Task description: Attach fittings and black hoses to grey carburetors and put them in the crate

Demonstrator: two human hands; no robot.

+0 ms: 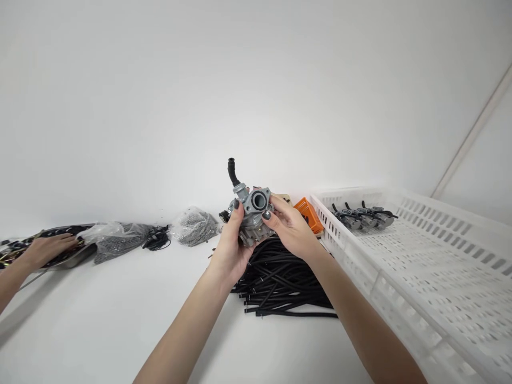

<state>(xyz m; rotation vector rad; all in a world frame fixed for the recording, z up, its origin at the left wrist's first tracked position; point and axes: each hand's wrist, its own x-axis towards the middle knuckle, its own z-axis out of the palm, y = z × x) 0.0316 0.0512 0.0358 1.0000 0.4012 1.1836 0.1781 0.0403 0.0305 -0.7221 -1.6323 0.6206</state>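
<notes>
Between my two hands I hold up a grey metal carburetor [253,220] with a black rubber boot [232,172] sticking up from its top. My left hand [231,248] is closed round its left side, the thumb pressed on the body near the top. My right hand [295,228] grips its right side, with the thumb beside the round bore of the flange. Fingers behind the carburetor are partly hidden. Below it on the table lies a pile of black rubber hoses [284,282].
To the right, a white plastic crate [380,282] has several carburetors [362,217] at its far left. An orange basket [308,214] stands beside it. Leftward lie plastic bags of small parts [194,226] and black cables [157,238]. Another person's hand [52,249] reaches into a tray.
</notes>
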